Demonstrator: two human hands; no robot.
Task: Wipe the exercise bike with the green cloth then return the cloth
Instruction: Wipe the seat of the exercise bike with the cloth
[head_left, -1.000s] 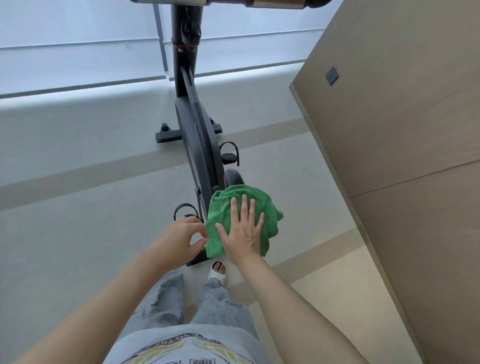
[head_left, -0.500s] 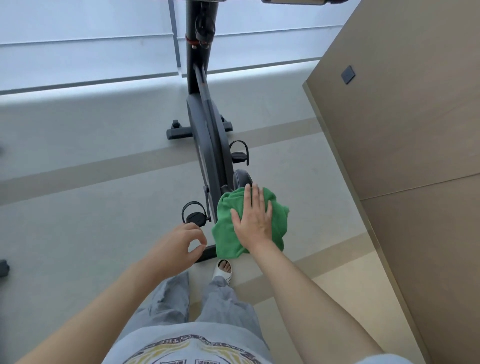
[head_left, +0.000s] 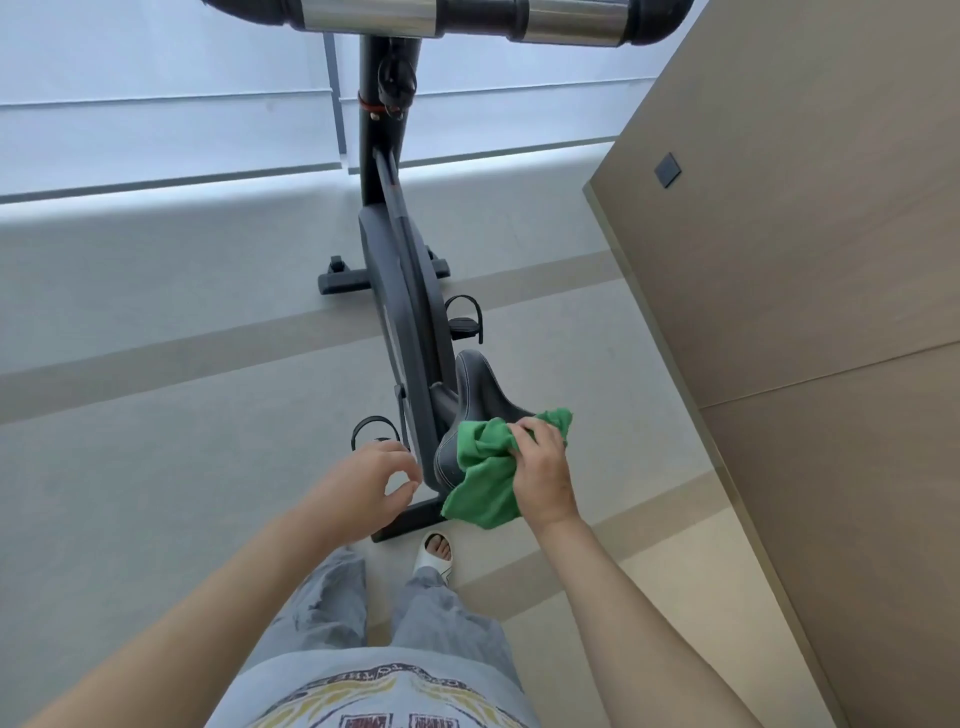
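The black exercise bike (head_left: 402, 291) stands in front of me, with its handlebar at the top of the view. Its black saddle (head_left: 470, 395) is largely uncovered. My right hand (head_left: 540, 467) grips the bunched green cloth (head_left: 483, 478) at the saddle's rear right, and part of the cloth hangs down below the hand. My left hand (head_left: 363, 483) hovers left of the saddle with loosely curled fingers, holding nothing.
A tall wooden cabinet wall (head_left: 810, 270) runs close along the right. Windows (head_left: 156, 104) with a low ledge span the back. Pedals (head_left: 465, 322) stick out on both sides of the bike. My foot in a white slipper (head_left: 436, 553) is by the rear base bar.
My right hand went from pressing flat on the spread cloth to gripping it bunched, pulling it back and right off the saddle. The saddle is now exposed. The view tilted up.
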